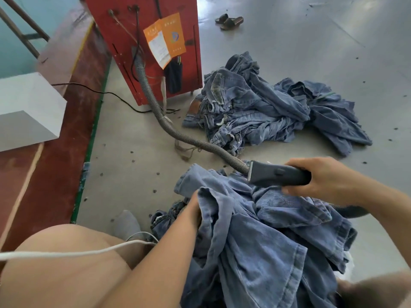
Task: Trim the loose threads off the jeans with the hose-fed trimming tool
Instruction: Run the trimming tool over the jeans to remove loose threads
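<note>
Nearest, the jeans [255,230] are bunched over the lap, one leg end flopped forward onto the floor [133,134]. The left hand [193,210] is mostly buried in a fold at the garment's left edge; fabric appears gripped there, but how the fingers lie cannot be told. Just beyond, the right hand [320,176] is wrapped around the rear of the trimming tool [278,175], fingers curled tight on the dark body, cutting head aimed left and held at or just above the denim; contact cannot be confirmed. Step judged: trimming in progress on the lap pair, with a section being readied for the head. Next move calls for the cloth to be pulled flat by the left grip and the head swept along a seam or hem where threads hang. The ribbed hose [178,136] is run from the tool across the floor to the red machine [144,41]. Farther right, a pile of jeans [266,103] is heaped on the floor; sandals [229,20] are lying beyond.
</note>
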A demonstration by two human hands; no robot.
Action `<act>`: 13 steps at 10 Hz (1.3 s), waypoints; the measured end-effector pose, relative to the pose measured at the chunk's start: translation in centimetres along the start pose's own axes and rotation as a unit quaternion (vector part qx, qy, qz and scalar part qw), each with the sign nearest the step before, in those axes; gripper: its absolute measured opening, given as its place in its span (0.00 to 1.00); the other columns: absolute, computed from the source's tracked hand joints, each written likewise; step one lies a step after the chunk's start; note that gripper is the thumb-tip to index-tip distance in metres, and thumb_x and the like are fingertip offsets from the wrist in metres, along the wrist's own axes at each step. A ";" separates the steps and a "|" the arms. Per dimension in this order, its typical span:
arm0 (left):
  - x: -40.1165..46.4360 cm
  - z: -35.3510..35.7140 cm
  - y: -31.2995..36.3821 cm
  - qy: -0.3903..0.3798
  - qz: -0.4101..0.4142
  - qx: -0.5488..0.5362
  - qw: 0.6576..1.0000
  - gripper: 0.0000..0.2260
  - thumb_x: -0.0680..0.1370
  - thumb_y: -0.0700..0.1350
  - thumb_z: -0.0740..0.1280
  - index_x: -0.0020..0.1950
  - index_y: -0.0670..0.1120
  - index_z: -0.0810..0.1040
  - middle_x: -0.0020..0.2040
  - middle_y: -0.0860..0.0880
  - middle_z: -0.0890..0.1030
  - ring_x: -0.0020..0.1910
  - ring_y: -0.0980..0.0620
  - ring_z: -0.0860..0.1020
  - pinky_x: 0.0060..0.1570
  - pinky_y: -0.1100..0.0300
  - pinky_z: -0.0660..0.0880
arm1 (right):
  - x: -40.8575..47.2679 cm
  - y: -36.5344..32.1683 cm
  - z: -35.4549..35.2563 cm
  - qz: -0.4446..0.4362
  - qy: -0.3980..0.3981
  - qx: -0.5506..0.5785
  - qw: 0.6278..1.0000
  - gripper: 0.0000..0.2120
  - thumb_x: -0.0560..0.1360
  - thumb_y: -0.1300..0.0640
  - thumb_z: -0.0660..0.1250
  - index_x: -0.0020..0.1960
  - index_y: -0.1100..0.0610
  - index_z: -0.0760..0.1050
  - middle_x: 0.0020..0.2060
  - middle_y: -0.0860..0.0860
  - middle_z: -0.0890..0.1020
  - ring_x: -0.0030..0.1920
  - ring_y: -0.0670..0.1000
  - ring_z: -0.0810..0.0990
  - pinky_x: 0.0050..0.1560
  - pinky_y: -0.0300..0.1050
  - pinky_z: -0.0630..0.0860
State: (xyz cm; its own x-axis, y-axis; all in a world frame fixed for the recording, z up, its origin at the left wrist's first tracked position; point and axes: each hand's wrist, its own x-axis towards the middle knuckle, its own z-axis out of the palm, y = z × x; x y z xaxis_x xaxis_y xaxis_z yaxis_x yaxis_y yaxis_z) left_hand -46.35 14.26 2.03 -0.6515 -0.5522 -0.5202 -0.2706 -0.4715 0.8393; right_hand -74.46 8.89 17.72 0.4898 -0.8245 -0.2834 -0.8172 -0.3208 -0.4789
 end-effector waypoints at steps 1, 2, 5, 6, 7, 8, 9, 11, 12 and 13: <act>0.0 -0.6 1.0 0.295 -0.084 -0.190 0.933 0.23 0.82 0.31 0.63 0.77 0.40 0.69 0.65 0.45 0.78 0.58 0.50 0.76 0.51 0.63 0.78 | 0.0 0.4 -0.9 0.017 0.031 0.036 0.999 0.11 0.72 0.47 0.79 0.50 0.38 0.79 0.39 0.32 0.80 0.40 0.36 0.79 0.38 0.30 0.73; -1.1 -0.5 0.8 0.328 0.028 -0.258 0.908 0.27 0.77 0.21 0.58 0.72 0.40 0.73 0.60 0.42 0.82 0.64 0.42 0.78 0.57 0.51 0.80 | -0.1 0.3 -1.3 0.018 0.040 0.048 0.998 0.11 0.72 0.48 0.79 0.51 0.38 0.79 0.39 0.31 0.80 0.41 0.36 0.79 0.36 0.28 0.73; -2.8 2.8 2.8 0.198 0.059 -0.338 0.918 0.22 0.82 0.57 0.67 0.67 0.42 0.81 0.63 0.36 0.82 0.61 0.44 0.83 0.58 0.53 0.80 | -1.2 -0.2 -1.6 0.011 0.084 0.064 0.994 0.11 0.73 0.44 0.77 0.52 0.36 0.78 0.39 0.31 0.81 0.40 0.36 0.79 0.37 0.38 0.69; -3.2 5.4 1.1 0.216 0.098 -0.287 0.928 0.10 0.77 0.38 0.73 0.55 0.48 0.88 0.58 0.39 0.85 0.54 0.46 0.85 0.52 0.56 0.81 | -1.8 0.3 -2.1 0.019 0.101 0.076 0.992 0.12 0.73 0.43 0.76 0.54 0.37 0.78 0.37 0.34 0.82 0.37 0.39 0.80 0.38 0.42 0.70; -3.5 6.3 1.1 0.216 0.174 -0.259 0.925 0.23 0.74 0.29 0.70 0.63 0.51 0.85 0.62 0.42 0.84 0.62 0.43 0.82 0.57 0.54 0.81 | -2.3 0.4 -2.3 0.025 0.105 0.075 0.991 0.13 0.73 0.42 0.76 0.55 0.37 0.77 0.36 0.35 0.82 0.36 0.41 0.81 0.38 0.44 0.72; -3.7 6.2 2.6 0.240 0.239 -0.237 0.911 0.34 0.71 0.24 0.66 0.70 0.54 0.80 0.68 0.46 0.81 0.69 0.48 0.78 0.62 0.57 0.78 | -2.7 0.3 -2.2 0.019 0.101 0.073 0.992 0.13 0.73 0.44 0.77 0.54 0.37 0.77 0.38 0.33 0.82 0.38 0.39 0.80 0.39 0.43 0.71; -3.9 6.3 3.6 0.288 0.248 -0.209 0.901 0.34 0.71 0.20 0.62 0.67 0.50 0.83 0.64 0.44 0.83 0.66 0.45 0.80 0.60 0.53 0.80 | -3.1 0.2 -2.3 0.013 0.093 0.084 0.992 0.13 0.73 0.44 0.77 0.55 0.36 0.78 0.39 0.34 0.82 0.41 0.40 0.81 0.39 0.44 0.78; -4.0 7.6 4.2 0.309 0.226 -0.180 0.906 0.29 0.67 0.17 0.55 0.39 0.49 0.83 0.61 0.48 0.85 0.62 0.51 0.83 0.55 0.59 0.80 | -4.1 0.8 -3.4 -0.016 0.026 0.087 0.996 0.17 0.70 0.36 0.76 0.57 0.35 0.78 0.38 0.42 0.84 0.35 0.45 0.82 0.36 0.41 0.78; -4.0 7.7 3.9 0.270 0.204 -0.227 0.913 0.27 0.69 0.17 0.54 0.34 0.48 0.78 0.64 0.50 0.84 0.64 0.54 0.81 0.55 0.59 0.80 | -4.4 1.4 -3.6 0.006 -0.004 0.092 0.996 0.16 0.71 0.37 0.76 0.56 0.36 0.79 0.37 0.45 0.84 0.34 0.46 0.83 0.35 0.43 0.82; -3.8 8.0 3.9 0.238 0.203 -0.295 0.903 0.26 0.70 0.17 0.54 0.31 0.47 0.75 0.60 0.45 0.85 0.60 0.48 0.83 0.52 0.57 0.81 | -4.3 1.1 -3.6 0.016 -0.080 0.066 0.994 0.12 0.73 0.42 0.77 0.54 0.40 0.80 0.38 0.44 0.84 0.36 0.46 0.83 0.37 0.38 0.79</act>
State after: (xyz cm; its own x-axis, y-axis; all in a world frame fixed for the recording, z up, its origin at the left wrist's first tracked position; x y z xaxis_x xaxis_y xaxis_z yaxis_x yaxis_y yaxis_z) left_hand -50.56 20.05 8.54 -0.1952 -0.9290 -0.3145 0.4384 -0.3694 0.8194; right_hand -78.61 10.40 21.42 0.5144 -0.7451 -0.4246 -0.7915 -0.2219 -0.5695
